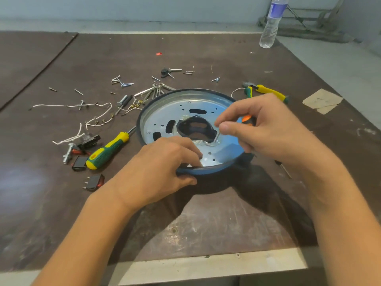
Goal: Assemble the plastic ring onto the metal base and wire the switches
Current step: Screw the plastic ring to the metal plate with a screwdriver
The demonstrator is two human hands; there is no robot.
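Metal base (165, 114) rim in left hand (165, 162); right hand (268, 129) holds screwdriver (248, 120).

This is a workshop, rough and practical. The dark tabletop (206, 223) is scratched and worn pale in patches, and hand tools lie loose on it: a screwdriver (107, 150) with a green and yellow handle, and pliers (266, 90) with matching grips. Screws (121, 82) are scattered among cut lengths of white wire (99, 116) and small black switches (93, 182). Beyond the tabletop's far edge lies a bare grey floor (329, 58) with a metal frame (309, 23) on it.
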